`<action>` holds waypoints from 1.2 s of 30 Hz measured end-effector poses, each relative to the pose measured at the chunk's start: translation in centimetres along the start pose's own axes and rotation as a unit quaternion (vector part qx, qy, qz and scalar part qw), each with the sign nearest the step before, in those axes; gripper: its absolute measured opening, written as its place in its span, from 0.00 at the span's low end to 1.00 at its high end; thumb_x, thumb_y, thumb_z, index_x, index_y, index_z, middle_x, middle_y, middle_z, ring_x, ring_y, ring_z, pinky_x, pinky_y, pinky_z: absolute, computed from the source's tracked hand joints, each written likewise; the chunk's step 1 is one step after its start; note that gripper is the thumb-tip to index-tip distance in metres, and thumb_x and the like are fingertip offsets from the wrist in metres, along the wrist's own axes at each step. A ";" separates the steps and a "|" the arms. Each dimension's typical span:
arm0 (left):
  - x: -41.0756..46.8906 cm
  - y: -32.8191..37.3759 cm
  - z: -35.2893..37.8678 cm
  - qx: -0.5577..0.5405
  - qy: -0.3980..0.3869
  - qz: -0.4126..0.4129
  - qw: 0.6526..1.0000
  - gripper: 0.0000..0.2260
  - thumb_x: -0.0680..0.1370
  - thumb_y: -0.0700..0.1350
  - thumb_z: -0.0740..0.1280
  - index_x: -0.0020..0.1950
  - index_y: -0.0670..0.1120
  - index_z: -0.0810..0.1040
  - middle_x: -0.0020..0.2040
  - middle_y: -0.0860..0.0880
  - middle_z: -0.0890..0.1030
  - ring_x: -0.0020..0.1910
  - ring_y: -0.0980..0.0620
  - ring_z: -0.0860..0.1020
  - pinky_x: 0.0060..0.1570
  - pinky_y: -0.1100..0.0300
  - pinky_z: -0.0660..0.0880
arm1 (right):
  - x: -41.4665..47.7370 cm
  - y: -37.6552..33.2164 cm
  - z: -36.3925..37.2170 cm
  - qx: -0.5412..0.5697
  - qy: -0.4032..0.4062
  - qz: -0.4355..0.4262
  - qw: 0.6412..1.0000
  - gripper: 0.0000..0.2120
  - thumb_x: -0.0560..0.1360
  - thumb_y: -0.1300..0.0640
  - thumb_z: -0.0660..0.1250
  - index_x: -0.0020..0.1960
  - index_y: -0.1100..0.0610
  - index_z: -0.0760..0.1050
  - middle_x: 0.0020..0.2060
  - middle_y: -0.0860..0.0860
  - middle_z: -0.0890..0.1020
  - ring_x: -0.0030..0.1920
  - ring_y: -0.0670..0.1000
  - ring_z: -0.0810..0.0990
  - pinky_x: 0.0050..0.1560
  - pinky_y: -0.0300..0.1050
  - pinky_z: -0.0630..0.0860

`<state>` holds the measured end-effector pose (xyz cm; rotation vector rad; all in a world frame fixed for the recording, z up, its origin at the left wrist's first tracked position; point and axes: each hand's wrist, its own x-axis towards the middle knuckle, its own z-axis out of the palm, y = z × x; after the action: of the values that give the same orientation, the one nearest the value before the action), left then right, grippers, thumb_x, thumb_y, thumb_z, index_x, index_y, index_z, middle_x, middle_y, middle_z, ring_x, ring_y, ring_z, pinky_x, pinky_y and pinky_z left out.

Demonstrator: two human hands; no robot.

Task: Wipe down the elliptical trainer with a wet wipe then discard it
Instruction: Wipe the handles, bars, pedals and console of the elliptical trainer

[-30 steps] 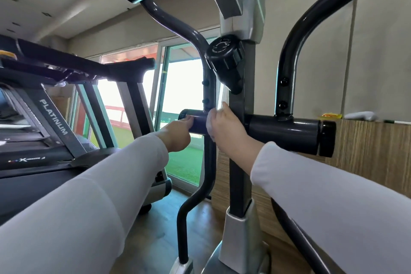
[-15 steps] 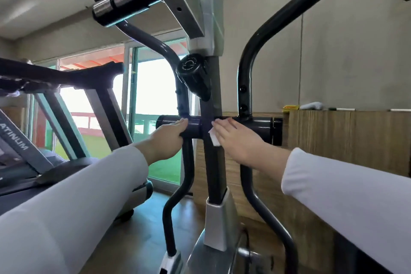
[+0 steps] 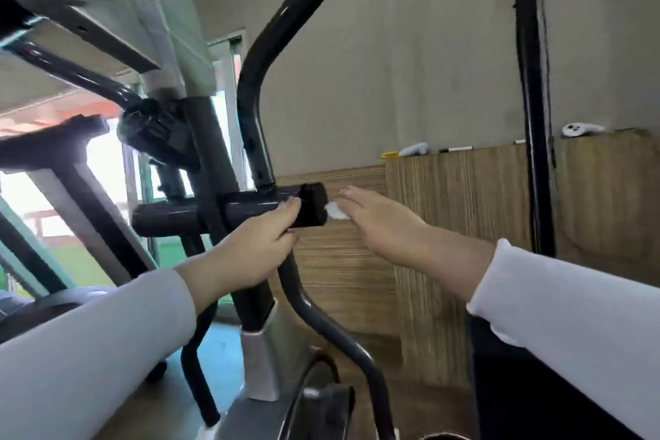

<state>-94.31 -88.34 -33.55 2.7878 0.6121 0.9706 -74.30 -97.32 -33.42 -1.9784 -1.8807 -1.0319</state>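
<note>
The elliptical trainer's black horizontal crossbar [image 3: 171,221] runs across its grey upright post [image 3: 210,154] at mid-frame. My left hand [image 3: 250,254] grips this bar just left of its black end cap [image 3: 312,204], fingers curled round it. A small white wet wipe [image 3: 335,212] lies against the outer face of the end cap. My right hand [image 3: 385,225] presses the wipe there with straight fingers; most of the wipe is hidden under them. The curved black swing arm [image 3: 257,82] rises from the bar.
A wood-panelled half wall [image 3: 464,207] stands right behind the end cap, with white controllers [image 3: 580,129] and markers on its ledge. A black pole [image 3: 535,118] stands at the right. A treadmill frame [image 3: 53,146] is at the left, before bright windows.
My right hand moved the wipe rightward along the crossbar from the centre post to the end cap. My left hand shifted from the bar's left part to beside the cap. The view swung right.
</note>
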 end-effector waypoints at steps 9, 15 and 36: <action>8.3 9.1 8.1 -0.013 -0.012 0.068 0.998 0.24 0.83 0.50 0.55 0.78 0.50 0.53 0.77 0.56 0.54 0.74 0.64 0.51 0.69 0.70 0.46 | -9.4 13.6 4.9 0.085 -0.061 0.151 0.983 0.25 0.81 0.65 0.54 0.77 0.57 0.55 0.77 0.50 0.56 0.76 0.51 0.58 0.72 0.48 0.63; 15.0 14.2 12.2 -0.063 -0.049 0.076 0.994 0.23 0.83 0.50 0.53 0.78 0.51 0.52 0.77 0.56 0.52 0.75 0.63 0.50 0.68 0.69 0.46 | -10.8 20.5 1.7 0.100 -0.051 0.186 0.976 0.14 0.83 0.58 0.52 0.64 0.61 0.70 0.64 0.54 0.72 0.60 0.56 0.75 0.60 0.54 0.73; 35.6 39.7 -7.2 -0.232 -0.075 0.045 0.969 0.22 0.83 0.51 0.53 0.77 0.53 0.58 0.77 0.58 0.55 0.74 0.63 0.52 0.67 0.70 0.47 | -2.6 38.6 -35.1 0.108 -0.035 0.310 0.944 0.26 0.80 0.67 0.54 0.42 0.33 0.68 0.48 0.50 0.75 0.44 0.54 0.76 0.49 0.63 0.75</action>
<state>-60.23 -109.77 2.15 2.4513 0.2020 0.7840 -49.39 -126.43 2.13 -2.2562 -1.1832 -0.5511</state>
